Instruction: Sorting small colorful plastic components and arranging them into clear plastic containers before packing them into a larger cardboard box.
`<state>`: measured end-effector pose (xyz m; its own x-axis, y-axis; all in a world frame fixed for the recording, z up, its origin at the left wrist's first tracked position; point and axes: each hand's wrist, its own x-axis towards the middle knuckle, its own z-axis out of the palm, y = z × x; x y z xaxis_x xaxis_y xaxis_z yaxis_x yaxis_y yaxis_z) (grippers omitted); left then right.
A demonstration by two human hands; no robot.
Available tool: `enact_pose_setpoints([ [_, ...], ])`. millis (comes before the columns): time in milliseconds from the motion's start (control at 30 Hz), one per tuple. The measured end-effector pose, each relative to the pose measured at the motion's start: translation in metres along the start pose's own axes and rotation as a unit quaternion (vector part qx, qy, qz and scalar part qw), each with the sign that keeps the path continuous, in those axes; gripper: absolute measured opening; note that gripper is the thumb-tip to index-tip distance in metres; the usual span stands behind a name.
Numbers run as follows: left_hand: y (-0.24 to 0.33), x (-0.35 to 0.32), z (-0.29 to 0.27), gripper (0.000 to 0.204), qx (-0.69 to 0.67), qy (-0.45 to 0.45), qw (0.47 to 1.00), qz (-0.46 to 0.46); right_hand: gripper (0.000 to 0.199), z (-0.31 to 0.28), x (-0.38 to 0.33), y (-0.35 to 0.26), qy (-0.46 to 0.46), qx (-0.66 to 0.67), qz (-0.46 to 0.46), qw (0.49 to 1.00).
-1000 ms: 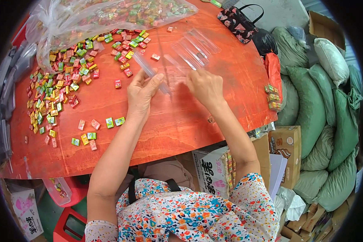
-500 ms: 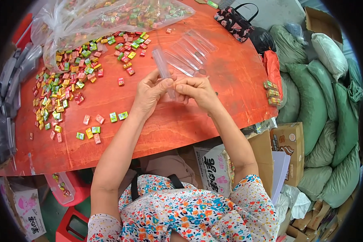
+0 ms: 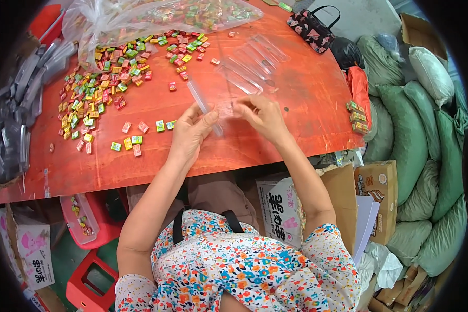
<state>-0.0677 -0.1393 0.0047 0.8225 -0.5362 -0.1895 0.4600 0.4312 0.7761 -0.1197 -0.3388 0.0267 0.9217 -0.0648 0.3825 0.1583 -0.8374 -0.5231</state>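
A long, narrow clear plastic sleeve stands slanted in my left hand, pinched between thumb and fingers over the red table. To its right, a short gap away, is my right hand. Its fingers are curled with the thumb close to them, and a faint transparent patch shows beside the fingertips; whether they hold it I cannot make out. Beyond my hands several flat clear plastic sleeves lie side by side. On the left spreads a heap of small red, green and yellow boxes, with a few loose ones nearer me.
A large clear bag of the same small boxes lies at the table's far side. Dark plastic packs are piled at the left edge. A floral handbag sits at the back right. Green sacks and cartons stand right.
My right hand has drawn away from the sleeve to the right, opening a gap between the hands. The left hand keeps hold of the sleeve. The whole view has shifted slightly.
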Motion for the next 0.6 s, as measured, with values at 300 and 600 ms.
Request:
enact_pose_setpoints([
  [300, -0.004, -0.027, 0.003, 0.044, -0.068, -0.105, 0.992, -0.019, 0.019, -0.008, -0.021, -0.047, -0.211, 0.480, 0.216, 0.824],
  [600, 0.001, -0.026, 0.003, 0.046, -0.077, -0.047, 0.996, 0.004, 0.019, -0.006, -0.015, -0.054, -0.212, 0.458, 0.222, 0.834],
])
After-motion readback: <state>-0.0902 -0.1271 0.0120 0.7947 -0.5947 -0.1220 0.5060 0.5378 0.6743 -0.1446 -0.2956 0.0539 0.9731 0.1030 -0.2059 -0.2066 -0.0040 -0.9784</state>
